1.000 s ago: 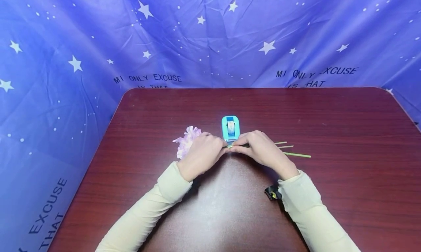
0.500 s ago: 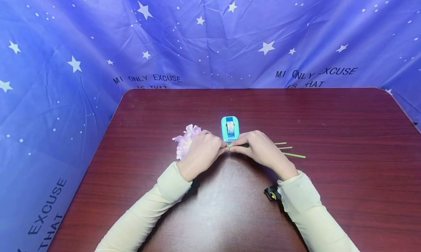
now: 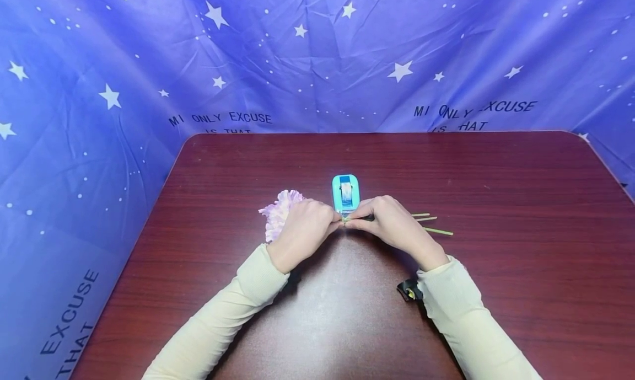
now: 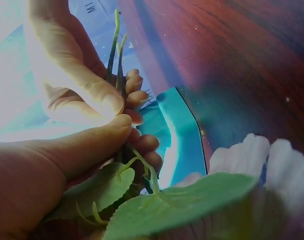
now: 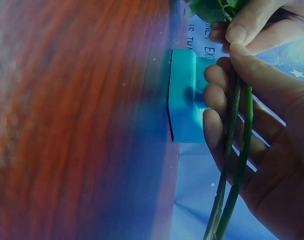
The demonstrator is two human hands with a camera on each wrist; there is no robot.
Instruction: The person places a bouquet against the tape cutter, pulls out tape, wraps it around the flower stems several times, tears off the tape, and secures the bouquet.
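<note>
Pale pink-lilac artificial flowers [image 3: 279, 215] lie left of my left hand [image 3: 305, 229], partly hidden by it. That hand pinches the flowers' green stems between thumb and fingers, just below the leaves [image 4: 181, 202]. My right hand [image 3: 392, 225] pinches the same stems, its thumb tip touching the left thumb tip. In the right wrist view the lower stems [image 5: 246, 130] run down across the right palm. Their cut ends [image 3: 439, 232] stick out beyond the right hand. Whether tape is on the stems at the pinch is too small to tell.
A turquoise tape dispenser [image 3: 345, 180] stands right behind the fingertips, its roll facing up. Both hands are above a dark red wooden table [image 3: 238, 159]. A blue star-printed cloth [image 3: 307, 60] hangs behind it. A black wrist camera [image 3: 409, 290] sits at the right cuff.
The stem ends have shifted left, so less of them shows beyond the right hand. Both hands stay at nearly the same spot, fingertips together.
</note>
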